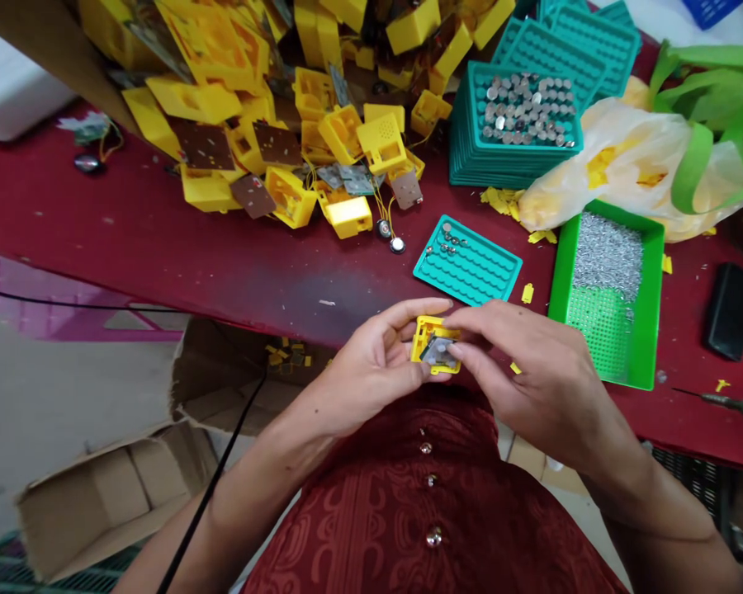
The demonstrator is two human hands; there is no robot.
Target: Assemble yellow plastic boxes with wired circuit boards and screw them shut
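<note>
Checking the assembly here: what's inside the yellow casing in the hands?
A grey metal plate lies in the yellow casing. The right hand and left hand grip it, covering its edges; whatever lies beneath the plate is hidden.

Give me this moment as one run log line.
left hand: holds yellow plastic casing | right hand: pinches casing, grey insert inside | nearby: teal tray with metal discs

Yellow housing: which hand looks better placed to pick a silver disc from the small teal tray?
Probably the right hand: its fingers only rest on the yellow housing, while the left hand cradles it and should keep holding. The small teal tray lies just beyond the right fingers.
</note>
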